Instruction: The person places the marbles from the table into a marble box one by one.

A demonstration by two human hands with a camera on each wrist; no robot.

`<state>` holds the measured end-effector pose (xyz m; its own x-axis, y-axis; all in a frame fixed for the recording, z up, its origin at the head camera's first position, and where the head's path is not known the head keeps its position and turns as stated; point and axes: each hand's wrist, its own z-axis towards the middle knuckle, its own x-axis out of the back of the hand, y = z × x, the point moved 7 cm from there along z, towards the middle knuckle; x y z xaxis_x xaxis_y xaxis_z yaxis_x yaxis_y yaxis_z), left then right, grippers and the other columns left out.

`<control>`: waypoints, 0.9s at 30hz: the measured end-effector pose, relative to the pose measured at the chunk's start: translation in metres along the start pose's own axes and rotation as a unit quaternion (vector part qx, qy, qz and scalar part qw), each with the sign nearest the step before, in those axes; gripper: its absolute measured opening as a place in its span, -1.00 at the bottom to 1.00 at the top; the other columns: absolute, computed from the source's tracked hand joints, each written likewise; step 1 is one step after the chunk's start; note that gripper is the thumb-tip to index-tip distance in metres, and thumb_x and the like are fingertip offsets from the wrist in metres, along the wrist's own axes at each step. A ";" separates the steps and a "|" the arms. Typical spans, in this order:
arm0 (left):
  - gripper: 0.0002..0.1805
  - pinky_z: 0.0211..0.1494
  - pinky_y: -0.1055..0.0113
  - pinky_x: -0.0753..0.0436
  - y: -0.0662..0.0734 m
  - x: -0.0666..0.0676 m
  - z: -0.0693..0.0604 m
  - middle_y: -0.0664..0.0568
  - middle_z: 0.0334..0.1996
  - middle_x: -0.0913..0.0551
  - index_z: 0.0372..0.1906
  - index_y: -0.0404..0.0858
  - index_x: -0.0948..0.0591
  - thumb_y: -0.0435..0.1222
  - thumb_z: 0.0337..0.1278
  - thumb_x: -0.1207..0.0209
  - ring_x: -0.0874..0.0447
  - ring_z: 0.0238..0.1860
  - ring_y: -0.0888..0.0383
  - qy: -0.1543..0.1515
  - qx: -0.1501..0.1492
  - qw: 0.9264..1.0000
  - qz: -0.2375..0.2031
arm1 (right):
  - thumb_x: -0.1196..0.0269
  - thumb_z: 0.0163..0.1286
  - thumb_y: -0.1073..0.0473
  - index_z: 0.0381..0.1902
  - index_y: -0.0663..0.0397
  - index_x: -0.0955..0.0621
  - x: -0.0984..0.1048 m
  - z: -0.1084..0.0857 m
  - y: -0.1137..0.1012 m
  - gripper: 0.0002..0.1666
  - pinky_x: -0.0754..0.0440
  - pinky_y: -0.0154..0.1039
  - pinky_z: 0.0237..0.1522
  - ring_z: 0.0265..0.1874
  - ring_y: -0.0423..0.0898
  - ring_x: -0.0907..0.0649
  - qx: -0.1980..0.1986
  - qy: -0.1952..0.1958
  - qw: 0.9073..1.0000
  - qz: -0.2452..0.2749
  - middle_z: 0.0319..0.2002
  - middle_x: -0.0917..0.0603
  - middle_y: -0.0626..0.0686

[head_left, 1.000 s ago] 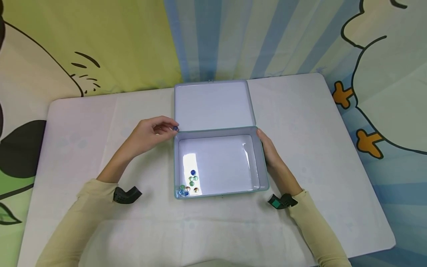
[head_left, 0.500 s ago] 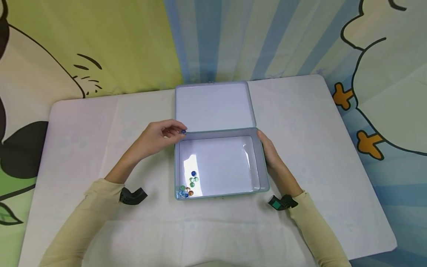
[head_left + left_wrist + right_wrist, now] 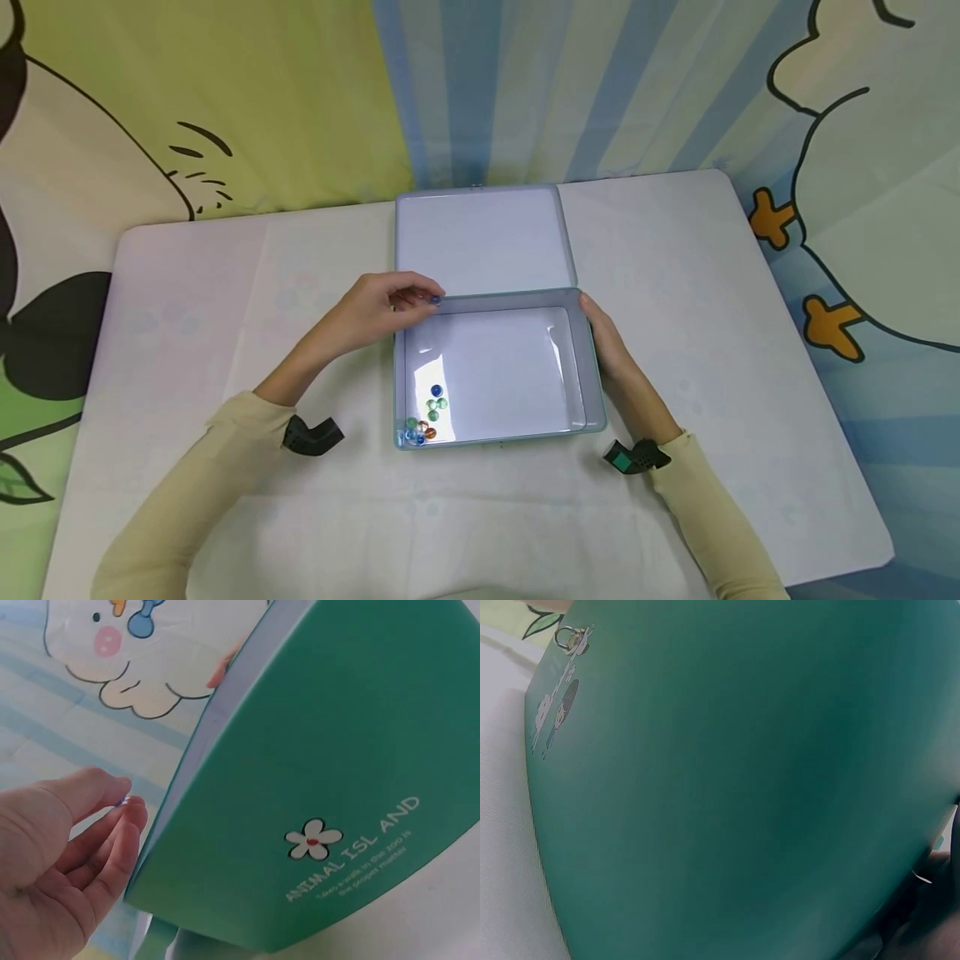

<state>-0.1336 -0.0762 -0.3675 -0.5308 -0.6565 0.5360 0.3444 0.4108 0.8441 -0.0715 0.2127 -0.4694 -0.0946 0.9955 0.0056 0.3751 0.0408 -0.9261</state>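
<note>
Between left thumb and fingertips, my left hand point(image 3: 378, 308) pinches a dark blue marble point(image 3: 435, 300). It hovers over the back left part of an open hinged box point(image 3: 495, 435). In the left wrist view, the hand point(image 3: 82, 855) is near the box's green outer wall point(image 3: 337, 735), and a sliver of blue shows at the fingertips. My right hand point(image 3: 609, 337) holds the box's right wall near the back corner, with the thumb at the rim. Several glass marbles, among them a blue marble point(image 3: 437, 390), a green marble point(image 3: 433, 416) and an orange marble point(image 3: 431, 433), lie in the front left of the box.
The box's lid point(image 3: 483, 237) lies folded back on the table point(image 3: 712, 333) behind it. A white cloth covers the table. Printed curtains point(image 3: 525, 92) hang close behind the table and at its sides.
My left hand has moved rightward with the blue marble, from the box's back left corner to over its back wall. An orange marble has shifted left toward the others. My right hand keeps its place.
</note>
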 end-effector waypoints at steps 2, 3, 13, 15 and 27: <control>-0.75 -0.17 0.51 -0.60 0.003 -0.005 0.004 0.01 -0.21 -0.73 -0.04 -0.25 -0.68 -0.35 0.16 -0.28 -0.62 -0.27 0.29 -0.008 -0.012 1.000 0.003 | 0.31 0.46 -0.39 0.55 -0.04 0.00 0.001 0.000 0.000 -0.12 0.05 0.17 0.45 0.43 0.10 -0.11 0.001 0.000 1.000 -0.002 0.48 -0.10 0.19; -0.76 -0.18 0.51 -0.60 0.005 -0.008 0.006 0.00 -0.23 -0.73 -0.05 -0.26 -0.68 -0.34 0.17 -0.28 -0.61 -0.28 0.28 -0.013 -0.017 1.000 0.003 | 0.30 0.45 -0.40 0.55 -0.05 0.00 0.001 0.000 0.000 -0.11 0.06 0.18 0.45 0.43 0.09 -0.11 0.000 0.001 1.000 -0.003 0.48 -0.10 0.18; -0.76 -0.20 0.44 -0.61 0.038 -0.048 0.040 0.04 -0.19 -0.75 -0.04 -0.24 -0.70 -0.34 0.19 -0.25 -0.59 -0.32 0.24 -0.112 -0.070 0.991 -0.003 | 0.33 0.45 -0.42 0.57 -0.09 0.07 0.002 0.000 0.000 -0.10 0.23 0.29 0.46 0.52 0.11 0.05 0.006 -0.003 1.000 -0.018 0.55 0.06 0.15; -0.76 -0.19 0.43 -0.62 0.045 -0.059 0.049 0.04 -0.19 -0.75 -0.04 -0.24 -0.70 -0.33 0.20 -0.24 -0.61 -0.30 0.25 -0.134 -0.084 0.987 0.002 | 0.33 0.45 -0.41 0.56 -0.06 0.07 0.002 0.001 -0.001 -0.09 0.20 0.28 0.47 0.51 0.12 0.02 0.008 -0.003 1.000 -0.016 0.54 0.04 0.18; -0.73 -0.17 0.51 -0.57 0.054 -0.132 0.088 0.03 -0.22 -0.75 -0.03 -0.23 -0.71 -0.37 0.18 -0.18 -0.64 -0.25 0.25 -0.260 -0.088 0.956 0.099 | 0.34 0.46 -0.41 0.49 0.01 -0.14 0.002 0.000 -0.001 -0.13 -0.47 -0.26 -0.06 -0.09 -0.12 -0.47 -0.005 -0.001 1.000 -0.018 0.03 -0.38 0.09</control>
<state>-0.1128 0.0880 -0.3923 -0.7389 -0.1548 0.6558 0.5793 0.3513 0.7356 -0.0722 0.2142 -0.4684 -0.1113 0.9930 0.0385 0.3813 0.0784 -0.9211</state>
